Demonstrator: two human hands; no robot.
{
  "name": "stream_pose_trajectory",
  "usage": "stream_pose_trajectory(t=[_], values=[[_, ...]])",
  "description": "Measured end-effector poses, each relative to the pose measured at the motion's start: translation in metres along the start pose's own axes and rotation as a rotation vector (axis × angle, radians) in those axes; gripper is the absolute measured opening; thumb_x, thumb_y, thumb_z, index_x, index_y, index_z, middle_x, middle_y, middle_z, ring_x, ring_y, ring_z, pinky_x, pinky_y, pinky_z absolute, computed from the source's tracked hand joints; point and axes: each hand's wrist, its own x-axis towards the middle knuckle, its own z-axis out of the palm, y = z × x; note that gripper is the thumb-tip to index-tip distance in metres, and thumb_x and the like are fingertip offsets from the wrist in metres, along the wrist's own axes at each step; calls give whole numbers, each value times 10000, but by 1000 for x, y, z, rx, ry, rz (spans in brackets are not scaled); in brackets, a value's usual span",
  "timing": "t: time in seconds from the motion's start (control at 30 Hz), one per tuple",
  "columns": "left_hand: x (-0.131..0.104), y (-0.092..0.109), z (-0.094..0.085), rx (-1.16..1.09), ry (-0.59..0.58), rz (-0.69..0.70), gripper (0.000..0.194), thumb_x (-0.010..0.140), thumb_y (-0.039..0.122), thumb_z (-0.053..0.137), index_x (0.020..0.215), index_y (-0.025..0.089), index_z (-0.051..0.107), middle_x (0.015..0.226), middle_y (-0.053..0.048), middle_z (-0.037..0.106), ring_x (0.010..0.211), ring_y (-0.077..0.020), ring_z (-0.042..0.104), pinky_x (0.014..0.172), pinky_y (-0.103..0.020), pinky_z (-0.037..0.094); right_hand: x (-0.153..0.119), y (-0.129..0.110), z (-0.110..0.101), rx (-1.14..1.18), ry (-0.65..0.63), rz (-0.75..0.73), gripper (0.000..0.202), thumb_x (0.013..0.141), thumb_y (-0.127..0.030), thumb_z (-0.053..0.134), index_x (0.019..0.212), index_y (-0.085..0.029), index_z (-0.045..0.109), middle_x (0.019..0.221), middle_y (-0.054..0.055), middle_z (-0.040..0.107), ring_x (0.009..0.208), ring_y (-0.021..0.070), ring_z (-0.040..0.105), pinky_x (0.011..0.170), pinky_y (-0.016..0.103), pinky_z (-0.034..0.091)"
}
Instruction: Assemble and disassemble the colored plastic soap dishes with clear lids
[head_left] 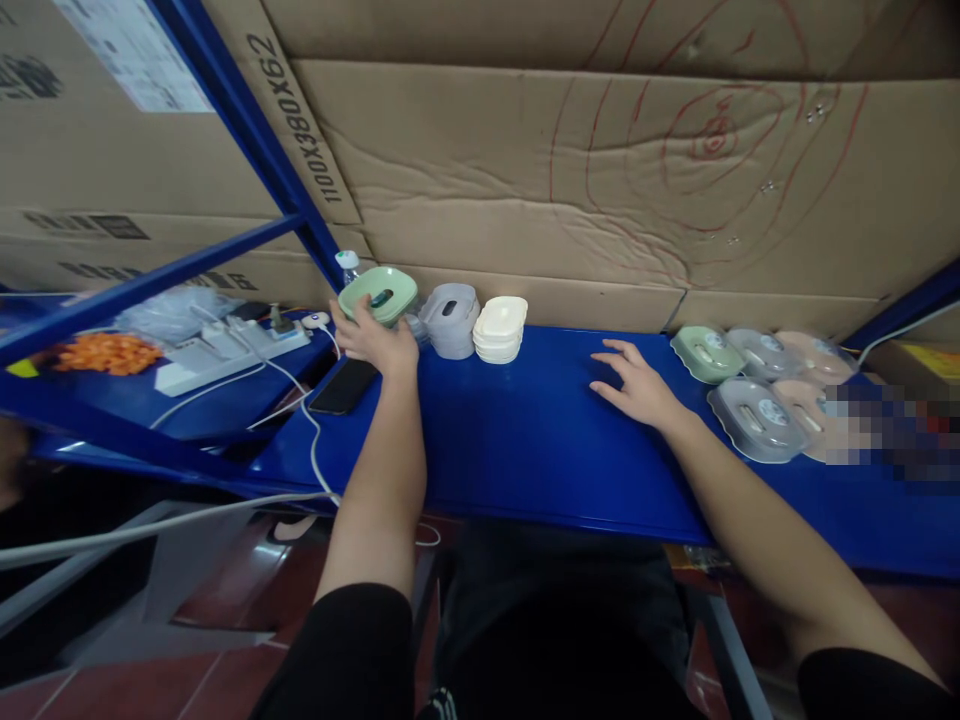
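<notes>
My left hand (379,338) reaches to the far left of the blue table and grips the near rim of a light green soap dish (394,288), which has an oval slot in its base. To its right stand a stack of grey soap dishes (452,330) and a stack of cream soap dishes (501,330). My right hand (634,383) hovers over the middle right of the table, fingers apart, with nothing in it. Farther right lie several covered soap boxes, among them a green one (706,355) and a grey one (757,420), with round labels on their clear lids.
A black phone (343,387) lies beside my left forearm. White cables run past a power strip (232,358) and orange pieces (109,352) on the left. Behind the dishes is a bottle (347,265). A cardboard wall (480,180) and blue frame posts bound the table (525,450).
</notes>
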Motion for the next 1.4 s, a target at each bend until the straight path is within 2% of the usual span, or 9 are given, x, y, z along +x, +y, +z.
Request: stream_pose_trajectory(t=[0.1, 0.23, 0.33, 0.43, 0.57, 0.83, 1.13, 1.23, 1.4], values=[[-1, 2, -1, -18, 24, 15, 695, 756, 127, 804, 1398, 231, 557, 1774, -171, 196, 1597, -478, 222, 1264, -782, 164, 0, 0, 2, -5, -5, -9, 566, 1010, -600, 591, 1453, -248, 616, 1591, 178, 492, 1462, 398, 539, 1139, 600, 544], [-6, 8, -1, -30, 52, 132, 774, 785, 312, 859, 1471, 209, 516, 1714, -207, 331, 1547, -452, 336, 1264, -698, 249, 0, 0, 2, -5, -23, -6, 575, 1010, -608, 590, 1460, -250, 615, 1595, 170, 490, 1459, 389, 541, 1131, 577, 552], [-16, 14, 4, -21, 3, 235, 832, 776, 392, 876, 1495, 210, 499, 1634, -204, 449, 1514, -431, 394, 1256, -644, 289, 0, 0, 3, 3, -32, 9, 566, 1016, -602, 580, 1462, -256, 612, 1601, 165, 486, 1464, 390, 539, 1125, 580, 556], [-28, 18, 14, -6, -41, 281, 831, 748, 406, 896, 1469, 229, 524, 1582, -186, 506, 1480, -417, 432, 1248, -606, 307, 0, -1, 2, 8, -42, 15, 560, 1019, -594, 575, 1462, -253, 611, 1608, 170, 481, 1477, 400, 525, 1128, 598, 552], [-37, 20, 22, 1, -72, 261, 820, 736, 381, 899, 1448, 207, 530, 1550, -196, 502, 1489, -412, 414, 1258, -584, 280, 1, -1, 3, 5, -68, 16, 558, 1014, -587, 583, 1463, -256, 607, 1612, 176, 476, 1479, 401, 527, 1136, 610, 543], [-37, 16, 26, 23, -154, 289, 851, 753, 464, 873, 1492, 214, 536, 1553, -205, 432, 1512, -427, 390, 1262, -590, 276, 1, -4, 2, 6, -95, 27, 549, 1010, -572, 597, 1461, -261, 608, 1623, 171, 477, 1479, 401, 533, 1130, 613, 548], [-35, 14, 28, -1, -152, 273, 962, 736, 446, 875, 1570, 235, 447, 1595, -204, 493, 1523, -408, 435, 1251, -599, 315, 1, -3, 4, 12, -113, 7, 535, 1013, -577, 595, 1470, -300, 603, 1624, 143, 481, 1478, 395, 536, 1153, 638, 527], [-35, 13, 29, -31, -181, 271, 928, 747, 428, 865, 1547, 228, 438, 1577, -201, 520, 1511, -381, 463, 1261, -579, 315, 1, -3, 4, 11, -113, 9, 542, 1012, -582, 595, 1468, -290, 609, 1619, 149, 484, 1471, 396, 542, 1146, 627, 535], [-34, 12, 31, -55, -152, 266, 844, 749, 426, 853, 1465, 220, 457, 1537, -173, 543, 1495, -366, 474, 1278, -553, 279, 1, -2, 4, 15, -120, 1, 548, 1012, -566, 604, 1467, -260, 613, 1612, 168, 488, 1463, 392, 552, 1165, 609, 522]])
